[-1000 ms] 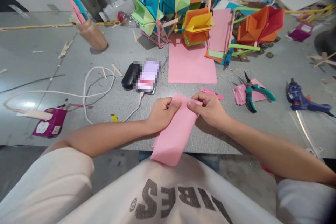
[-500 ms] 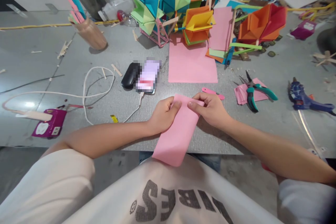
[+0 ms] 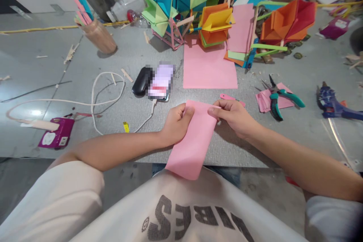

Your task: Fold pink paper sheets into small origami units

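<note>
A strip of pink paper [image 3: 194, 141] hangs between my hands, its lower end curling over the table's front edge toward my shirt. My left hand [image 3: 177, 123] grips its upper left side, thumb on top. At the upper right corner my right hand [image 3: 231, 115] pinches the paper between thumb and fingers. Just beyond my right hand lies a small pink cutter [image 3: 227, 97], partly hidden by the fingers. A larger pink sheet [image 3: 208, 72] lies flat farther back. The underside of the held paper is hidden.
Teal-handled pliers [image 3: 276, 98] rest on small pink pieces [image 3: 263, 101], with a blue glue gun [image 3: 334, 104] farther right. Folded colourful paper models [image 3: 217, 22] stand at the back. To the left are a phone [image 3: 161, 79], black case [image 3: 142, 81], white cable [image 3: 95, 104] and purple adapter [image 3: 61, 132].
My right thumb has slid a little to the right, nearer the paper's corner. My left hand keeps its hold. The whole view has shifted slightly.
</note>
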{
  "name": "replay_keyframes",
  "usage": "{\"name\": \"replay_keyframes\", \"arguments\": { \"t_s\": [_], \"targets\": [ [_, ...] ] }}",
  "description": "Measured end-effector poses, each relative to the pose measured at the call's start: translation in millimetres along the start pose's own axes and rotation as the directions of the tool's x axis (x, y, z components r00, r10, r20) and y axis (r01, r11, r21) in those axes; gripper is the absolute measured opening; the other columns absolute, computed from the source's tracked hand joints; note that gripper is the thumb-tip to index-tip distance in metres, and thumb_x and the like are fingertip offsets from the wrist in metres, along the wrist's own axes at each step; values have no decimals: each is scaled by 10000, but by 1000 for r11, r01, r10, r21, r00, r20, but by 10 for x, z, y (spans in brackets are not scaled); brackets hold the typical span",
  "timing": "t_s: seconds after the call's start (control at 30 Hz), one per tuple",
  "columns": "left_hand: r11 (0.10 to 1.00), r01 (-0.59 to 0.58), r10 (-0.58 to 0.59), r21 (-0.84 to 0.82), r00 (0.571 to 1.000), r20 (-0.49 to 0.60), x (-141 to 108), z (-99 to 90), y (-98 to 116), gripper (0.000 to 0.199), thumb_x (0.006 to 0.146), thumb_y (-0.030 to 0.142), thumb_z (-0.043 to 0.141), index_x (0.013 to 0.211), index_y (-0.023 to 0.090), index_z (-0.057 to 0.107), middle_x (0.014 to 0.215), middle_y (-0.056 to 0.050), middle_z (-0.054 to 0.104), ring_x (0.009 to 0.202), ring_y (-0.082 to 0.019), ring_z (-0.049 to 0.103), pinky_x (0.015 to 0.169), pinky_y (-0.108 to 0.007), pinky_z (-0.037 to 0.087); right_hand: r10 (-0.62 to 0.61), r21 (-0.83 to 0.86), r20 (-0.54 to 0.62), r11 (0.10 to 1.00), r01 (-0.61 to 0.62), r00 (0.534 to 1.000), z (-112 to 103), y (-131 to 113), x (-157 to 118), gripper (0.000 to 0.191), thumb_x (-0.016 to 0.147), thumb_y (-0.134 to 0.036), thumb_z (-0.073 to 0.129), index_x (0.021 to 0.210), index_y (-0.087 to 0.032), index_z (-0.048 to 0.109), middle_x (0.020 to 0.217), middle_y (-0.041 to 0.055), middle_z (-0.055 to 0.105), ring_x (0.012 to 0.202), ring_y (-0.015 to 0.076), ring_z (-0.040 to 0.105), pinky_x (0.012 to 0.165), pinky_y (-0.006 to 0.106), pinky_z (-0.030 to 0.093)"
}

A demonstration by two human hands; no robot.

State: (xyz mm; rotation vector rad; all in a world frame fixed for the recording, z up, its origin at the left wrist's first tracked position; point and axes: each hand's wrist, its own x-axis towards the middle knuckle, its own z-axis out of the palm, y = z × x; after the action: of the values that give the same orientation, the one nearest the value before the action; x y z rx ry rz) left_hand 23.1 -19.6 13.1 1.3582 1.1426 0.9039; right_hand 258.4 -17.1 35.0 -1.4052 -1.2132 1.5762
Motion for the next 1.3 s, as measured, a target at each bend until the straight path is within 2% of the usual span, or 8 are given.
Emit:
{"name": "replay_keyframes", "arguments": {
  "t_s": [0.13,0.3,0.47,0.63,0.83,0.97,1.1,1.3],
  "targets": [
    [1000,-9,9,-21,1000,-21,-4,0,-4,661,1070,829,683,953,182,747,834,-33,713,732,-163,578,644,-293,444,7,36,8,999,-8,1000,-3,-3,0,504,787,-611,1019,716,-236,690,690,-2,623,689,167,575,691,359,430],
    [998,-51,50,-27,997,-61,1,-6,-16,710,1037,886,689,875,195,708,779,-22,664,698,-157,542,613,-292,428,8,38,-41,999,-7,999,-24,-22,16,483,784,-602,1013,701,-230,716,669,6,627,652,148,518,662,358,422],
    [999,-34,33,-12,997,-71,-3,-20,-31,672,1065,847,680,893,198,707,790,-23,665,704,-160,542,625,-301,430,-1,22,-79,1000,3,997,-39,-45,18,522,711,-663,1061,696,-228,774,673,15,661,646,149,534,661,361,444],
    [999,-27,29,23,995,-93,-6,-29,-12,617,1090,773,686,861,200,685,781,-24,653,720,-168,546,632,-302,417,-20,-24,-131,1000,17,991,-37,-49,14,577,685,-717,1066,674,-232,754,686,27,681,644,153,538,655,367,459],
    [998,-42,47,47,992,-119,7,-35,-4,598,1090,766,701,880,206,697,799,-33,684,723,-176,564,635,-308,420,-76,-137,-78,988,65,994,16,-16,-32,651,859,-808,919,638,-245,678,647,25,614,654,169,509,662,378,416],
    [999,-32,30,-36,998,-51,6,-13,-22,603,1078,799,707,1044,199,743,936,-64,774,808,-208,663,701,-322,508,-188,-280,-156,950,140,970,-8,-11,-45,706,957,-815,824,600,-262,567,619,17,529,650,176,440,664,393,348],
    [998,6,-5,-60,1000,18,-4,-1,-42,568,1115,765,666,1129,201,731,1014,-79,798,873,-233,707,753,-346,540,-285,-325,-215,923,207,934,-51,-30,-27,724,980,-858,775,625,-269,548,654,22,489,673,193,421,677,405,312],
    [999,-39,40,15,998,-40,11,-21,-49,497,1146,696,647,1086,209,726,1014,-80,799,974,-265,731,844,-379,573,-225,-379,-133,911,161,965,-38,-8,-22,755,1013,-864,715,602,-284,463,595,13,458,621,185,412,638,395,302]
  ]
}}
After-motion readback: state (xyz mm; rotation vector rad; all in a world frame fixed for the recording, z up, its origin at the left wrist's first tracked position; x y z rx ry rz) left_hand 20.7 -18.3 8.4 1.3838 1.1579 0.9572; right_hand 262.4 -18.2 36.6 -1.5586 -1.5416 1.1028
